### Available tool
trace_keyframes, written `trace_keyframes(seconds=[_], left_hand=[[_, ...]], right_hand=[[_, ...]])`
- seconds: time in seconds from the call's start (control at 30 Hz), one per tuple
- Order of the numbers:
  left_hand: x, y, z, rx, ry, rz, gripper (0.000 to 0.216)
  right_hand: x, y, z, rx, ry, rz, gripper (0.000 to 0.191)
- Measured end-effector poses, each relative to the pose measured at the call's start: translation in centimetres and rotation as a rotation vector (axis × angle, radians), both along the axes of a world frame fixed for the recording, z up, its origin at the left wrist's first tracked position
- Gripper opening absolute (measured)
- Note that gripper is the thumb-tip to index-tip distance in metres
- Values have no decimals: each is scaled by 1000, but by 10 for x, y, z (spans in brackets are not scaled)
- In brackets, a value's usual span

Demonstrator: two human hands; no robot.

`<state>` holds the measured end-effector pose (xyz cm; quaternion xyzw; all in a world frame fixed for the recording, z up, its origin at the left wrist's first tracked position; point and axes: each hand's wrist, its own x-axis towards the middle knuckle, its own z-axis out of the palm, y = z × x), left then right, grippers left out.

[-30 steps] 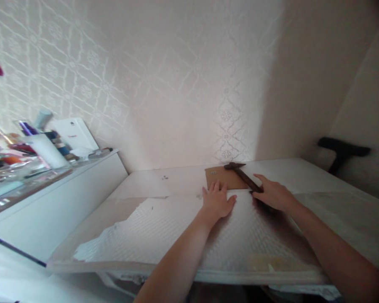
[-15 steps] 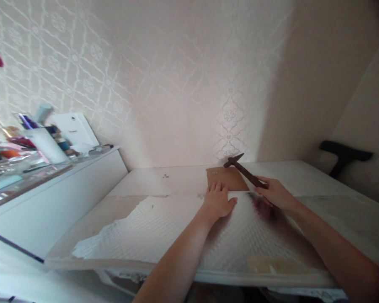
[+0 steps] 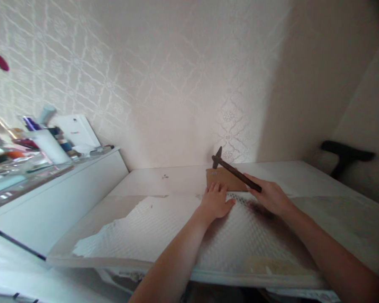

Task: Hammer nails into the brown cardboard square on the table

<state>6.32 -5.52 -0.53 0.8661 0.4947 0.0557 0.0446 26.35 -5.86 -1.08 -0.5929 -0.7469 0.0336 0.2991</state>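
A hammer (image 3: 236, 171) with a dark metal head and brown handle is gripped in my right hand (image 3: 269, 193). Its head is upright over the far left part of a brown cardboard piece (image 3: 232, 182); I cannot tell whether it touches. My left hand (image 3: 217, 201) lies with fingers stretched flat on the near left edge of the cardboard, thumb apart. Small shiny bits (image 3: 213, 173), too small to name, show on the cardboard near the hammer head. Farther left, a few small dark pieces (image 3: 165, 176) lie on the white surface.
A textured white sheet (image 3: 129, 231) with a torn edge covers part of the board. On the left, a cabinet (image 3: 91, 181) bears bottles, a white cup (image 3: 52, 147) and a white box (image 3: 78, 130). A black T-shaped handle (image 3: 345, 153) stands at right, before the patterned wall (image 3: 177, 84).
The hammer head has swung left and its pointed end now tips upward. My right hand has shifted slightly left and turned. My left hand stays on the cardboard.
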Motion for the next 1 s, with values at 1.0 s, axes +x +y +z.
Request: trace_keyframes(seconds=[1.0], left_hand=[[-1, 1, -2, 15, -8, -9, 64]], right_hand=[[11, 7, -7, 51, 85, 67, 47]])
